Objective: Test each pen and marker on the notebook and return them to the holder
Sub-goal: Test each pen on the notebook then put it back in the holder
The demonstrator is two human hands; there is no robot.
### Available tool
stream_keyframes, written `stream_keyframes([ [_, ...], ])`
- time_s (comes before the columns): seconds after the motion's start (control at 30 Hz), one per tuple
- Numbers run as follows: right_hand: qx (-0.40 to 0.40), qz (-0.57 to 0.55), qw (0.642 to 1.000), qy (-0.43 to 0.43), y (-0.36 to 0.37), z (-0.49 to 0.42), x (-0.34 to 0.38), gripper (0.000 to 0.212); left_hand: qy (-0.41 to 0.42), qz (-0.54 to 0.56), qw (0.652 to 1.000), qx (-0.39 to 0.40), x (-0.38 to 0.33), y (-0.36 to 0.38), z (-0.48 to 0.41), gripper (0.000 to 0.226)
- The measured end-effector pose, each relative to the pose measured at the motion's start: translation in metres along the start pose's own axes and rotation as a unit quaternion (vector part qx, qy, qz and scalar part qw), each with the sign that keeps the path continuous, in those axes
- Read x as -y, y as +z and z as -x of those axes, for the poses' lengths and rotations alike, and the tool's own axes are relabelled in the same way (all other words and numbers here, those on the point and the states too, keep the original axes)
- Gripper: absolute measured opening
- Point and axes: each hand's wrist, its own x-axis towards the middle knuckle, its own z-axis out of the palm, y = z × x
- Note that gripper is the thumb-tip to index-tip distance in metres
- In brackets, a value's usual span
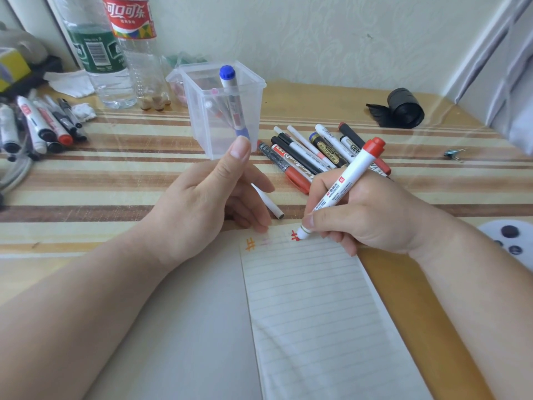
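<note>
Right hand [366,215]: fingers and thumb curled round a white marker with a red cap [343,187], barrel slanting up and away from the knuckles, cap end uppermost. The marker's tip, just below the thumb, touches the top line of the notebook [311,313], beside a red mark [294,235]; the lined page runs from under this hand toward the wrist. An orange hash mark [250,243] sits on the same line, on the left hand's side. Left hand [207,203]: holding nothing that can be seen, thumb raised, fingers loosely bent, their tips at the notebook's top edge. A white pen [271,206] lies on the desk [115,180] just beyond those fingers; contact cannot be told. Clear plastic holder [222,111]: upright, directly beyond the left thumb, containing a blue-capped marker [230,93] and some thinner pens. Loose pile of pens and markers [314,151]: flat on the desk, just beyond the right hand's knuckles, between that hand and the holder. Second group of markers [37,125]: well apart, far out past the left hand's outer side. Two plastic bottles [98,53] stand beyond the holder.
</note>
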Motion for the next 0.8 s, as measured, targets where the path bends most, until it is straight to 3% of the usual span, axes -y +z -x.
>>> stream_keyframes([
  [0.17,-0.009,-0.068,0.998,0.015,-0.001,-0.002,-0.003,0.013,-0.001,0.004,1.0,0.0,0.0,0.001,0.0,0.078],
  [0.4,0.004,-0.021,1.0,0.007,-0.003,-0.002,-0.005,0.015,-0.003,0.002,1.0,-0.005,0.0,0.001,-0.001,0.076],
  [0.5,0.001,-0.087,0.996,0.015,-0.004,-0.002,-0.006,0.014,-0.001,0.001,1.0,-0.006,0.001,0.0,-0.001,0.077],
  [0.63,-0.133,-0.202,0.97,-0.034,-0.008,-0.011,-0.007,0.046,-0.002,0.001,1.0,-0.007,0.001,0.0,-0.001,0.075],
  [0.8,-0.255,-0.331,0.907,-0.052,-0.013,-0.01,0.007,0.048,0.007,0.008,1.0,-0.006,0.002,-0.001,-0.001,0.081],
])
